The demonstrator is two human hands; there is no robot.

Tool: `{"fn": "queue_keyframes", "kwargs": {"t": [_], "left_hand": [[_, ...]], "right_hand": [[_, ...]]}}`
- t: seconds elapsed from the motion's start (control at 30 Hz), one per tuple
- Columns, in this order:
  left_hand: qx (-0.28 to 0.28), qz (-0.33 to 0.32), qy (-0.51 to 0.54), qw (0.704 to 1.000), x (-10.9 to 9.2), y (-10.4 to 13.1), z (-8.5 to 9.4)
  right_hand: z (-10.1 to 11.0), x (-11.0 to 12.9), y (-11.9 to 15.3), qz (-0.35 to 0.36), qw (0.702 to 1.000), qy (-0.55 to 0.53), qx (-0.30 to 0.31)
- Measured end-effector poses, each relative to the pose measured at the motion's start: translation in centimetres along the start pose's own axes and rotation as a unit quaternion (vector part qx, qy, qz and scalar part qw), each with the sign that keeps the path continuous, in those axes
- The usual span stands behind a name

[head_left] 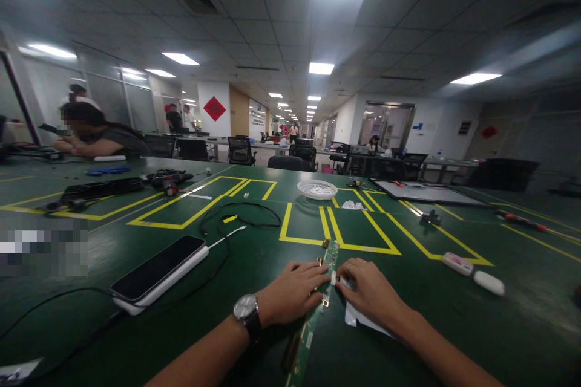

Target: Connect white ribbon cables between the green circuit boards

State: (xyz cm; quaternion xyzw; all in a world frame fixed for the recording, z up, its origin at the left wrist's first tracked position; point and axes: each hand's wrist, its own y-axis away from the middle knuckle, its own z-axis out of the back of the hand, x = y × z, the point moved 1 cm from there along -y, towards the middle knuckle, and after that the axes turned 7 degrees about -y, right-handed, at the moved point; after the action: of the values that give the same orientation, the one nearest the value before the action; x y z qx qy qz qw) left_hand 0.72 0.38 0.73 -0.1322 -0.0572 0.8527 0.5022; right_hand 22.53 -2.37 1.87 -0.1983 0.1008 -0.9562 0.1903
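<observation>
A long, narrow green circuit board [308, 338] lies lengthwise on the table in front of me, with small gold-coloured parts along it. My left hand [295, 290], wearing a wristwatch [246, 309], rests across the board with fingers stretched out and fingertips on it. From the other side, my right hand [370, 287] has its fingers curled, and the thumb and fingertips meet at a small white piece [334, 278] on the board's edge. Whether that piece is a connector or a label is too small to tell. White paper [356, 314] lies partly hidden beneath my right hand.
Left of my hands, a phone [158, 269] lies on a white block among black cables [227, 242]. A white basket [316, 189] stands farther back. White cases [472, 272] sit at right. Yellow tape [363, 248] marks the green table; a person leans on its far left.
</observation>
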Motion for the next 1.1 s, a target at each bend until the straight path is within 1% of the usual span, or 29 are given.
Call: {"fn": "queue_keyframes", "kwargs": {"t": [0.13, 0.5, 0.7, 0.87, 1.1], "left_hand": [[-0.001, -0.003, 0.001, 1.0, 0.0, 0.0, 0.0], [0.007, -0.011, 0.008, 1.0, -0.1, 0.0, 0.2], [0.019, -0.021, 0.018, 0.999, 0.1, -0.2, 0.4], [0.028, -0.029, 0.021, 0.999, 0.5, -0.4, 0.3], [0.025, -0.033, 0.017, 0.999, 0.5, -0.3, 0.2]], "right_hand": [[-0.4, -0.3, -0.1, -0.012, 1.0, 0.006, -0.009], [-0.9, -0.3, 0.1, -0.005, 1.0, -0.008, -0.019], [-0.3, -0.6, -0.2, 0.038, 0.999, -0.033, 0.006], [0.4, -0.7, -0.3, 0.067, 0.996, -0.053, 0.014], [-0.3, -0.9, -0.1, 0.068, 0.996, -0.051, 0.005]]}}
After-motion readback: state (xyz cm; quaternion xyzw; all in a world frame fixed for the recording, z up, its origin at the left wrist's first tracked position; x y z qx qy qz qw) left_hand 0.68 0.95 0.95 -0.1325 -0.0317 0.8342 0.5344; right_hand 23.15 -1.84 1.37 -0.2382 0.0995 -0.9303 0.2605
